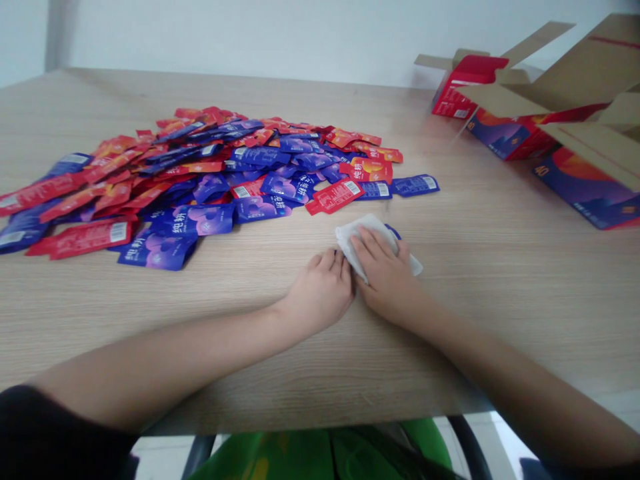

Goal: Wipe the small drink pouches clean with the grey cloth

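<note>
open cardboard carton (590, 73) | small red carton (463, 90) | light wood-grain table (505, 280) | green fabric (320, 457) below table edge

Bright, even light; faint shadows, bowed edges, and perhaps slight blur throughout.

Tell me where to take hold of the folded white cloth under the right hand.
Pinch the folded white cloth at its free far corner, from the far side: the right hand covers its middle, while that corner sticks out past the fingers.
</note>
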Tool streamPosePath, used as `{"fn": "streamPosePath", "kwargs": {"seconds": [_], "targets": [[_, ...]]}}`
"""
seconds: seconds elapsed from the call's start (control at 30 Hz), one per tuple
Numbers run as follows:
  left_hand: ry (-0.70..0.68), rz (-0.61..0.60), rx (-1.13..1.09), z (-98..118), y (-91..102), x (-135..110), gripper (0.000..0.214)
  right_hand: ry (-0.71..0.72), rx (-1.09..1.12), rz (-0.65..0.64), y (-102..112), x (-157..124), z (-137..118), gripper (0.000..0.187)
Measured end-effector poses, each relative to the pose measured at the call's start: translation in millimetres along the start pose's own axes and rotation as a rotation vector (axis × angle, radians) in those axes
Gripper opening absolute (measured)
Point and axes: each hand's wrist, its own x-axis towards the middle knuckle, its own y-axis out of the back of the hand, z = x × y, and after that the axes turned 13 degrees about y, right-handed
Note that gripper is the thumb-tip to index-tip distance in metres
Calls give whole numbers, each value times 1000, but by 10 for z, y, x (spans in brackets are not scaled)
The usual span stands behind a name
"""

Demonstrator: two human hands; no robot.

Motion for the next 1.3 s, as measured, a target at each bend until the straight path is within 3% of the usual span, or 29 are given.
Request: {"fn": "streamPosePath", "kwargs": {"seconds": [0.13,0.37,0.63,0.7,0.9,0.97,1.17,1.3], "targets": [[1,1,-7,-9,2,0,37,28,48,-11,41,-8,-18,57],[4,13,40,4,-37,-10,47,-294,24,18,40,-15,372,58],[-5,-11,-1,-9,5,-8,39,57,27,-32,25,3,-18,57],[-2,7,8,-11,-5,-10,41,27,45,-42,51,-3,46,57],[5,30,37,-3,-59,-18,47,-283,-31,-34,50,-16,390,58],[9,25,31,-1,-53,-15,47,-253,-68,-27,25,-10,343,58],[-1,-8,-18,-10,1,3,38,68,-21,-37,16,-2,-31,57],[1,16,13,-12,-6,-2,42,-1,19,-36,60,-19,81,57]]}}
